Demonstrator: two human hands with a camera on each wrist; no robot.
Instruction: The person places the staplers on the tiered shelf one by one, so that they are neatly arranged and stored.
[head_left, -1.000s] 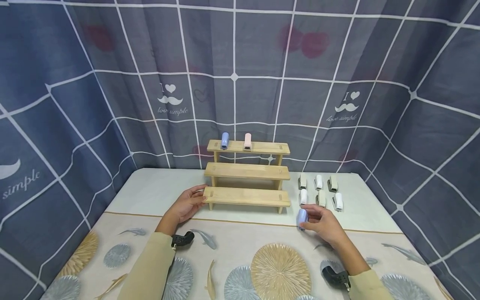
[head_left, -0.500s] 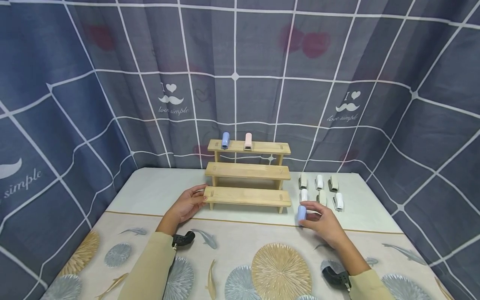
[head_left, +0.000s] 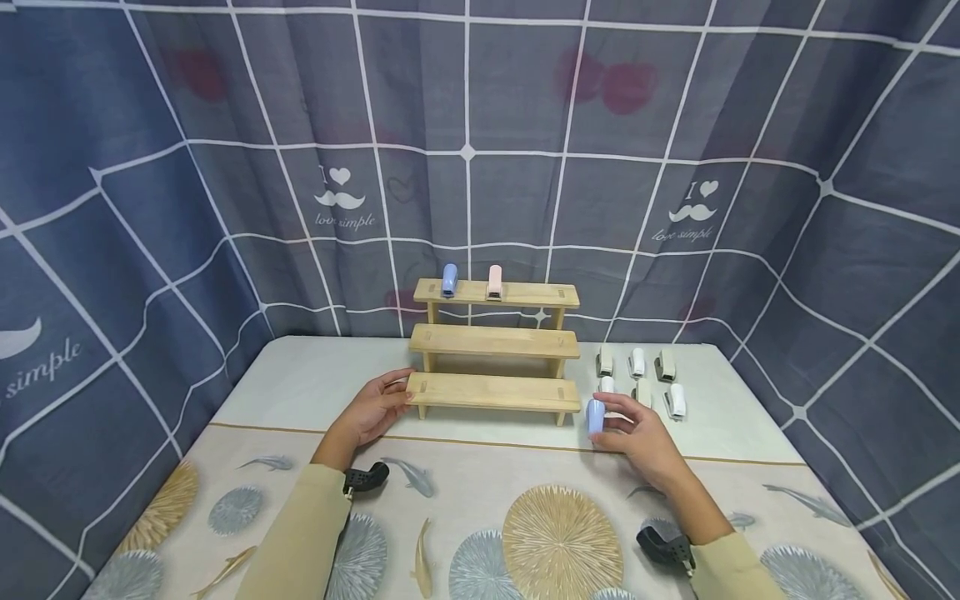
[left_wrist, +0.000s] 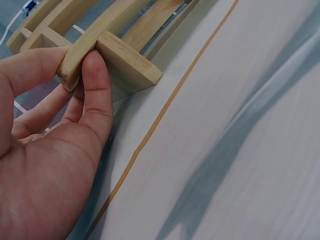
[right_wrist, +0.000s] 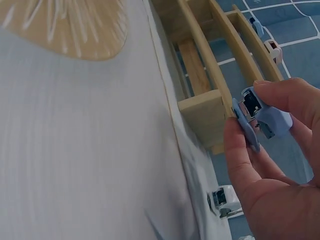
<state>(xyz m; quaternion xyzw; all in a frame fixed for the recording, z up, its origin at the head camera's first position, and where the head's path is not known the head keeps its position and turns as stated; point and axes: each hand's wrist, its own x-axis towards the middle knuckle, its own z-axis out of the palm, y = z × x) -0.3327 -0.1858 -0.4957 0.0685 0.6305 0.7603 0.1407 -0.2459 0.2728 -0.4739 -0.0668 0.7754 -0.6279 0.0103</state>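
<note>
My right hand [head_left: 640, 437] holds a small blue stapler [head_left: 596, 417] above the table, just right of the lowest step. In the right wrist view, thumb and fingers pinch the blue stapler [right_wrist: 274, 120], its base plate parted from the body. My left hand [head_left: 375, 408] pinches the left end of the lowest step of a three-step wooden shelf [head_left: 495, 392]. The left wrist view has that step's end [left_wrist: 75, 62] between thumb and fingers. On the top step stand another blue stapler [head_left: 449, 281] and a pink stapler [head_left: 495, 282].
Several white and cream staplers stand in two rows right of the shelf, among them a white stapler [head_left: 676, 402] and a cream stapler [head_left: 665, 366]. A patterned cloth [head_left: 420, 533] covers the near table. A grid-patterned curtain [head_left: 420, 192] hangs behind and at both sides.
My right hand has lifted the blue stapler and carried it slightly left, toward the shelf. My left hand keeps its place at the lowest step.
</note>
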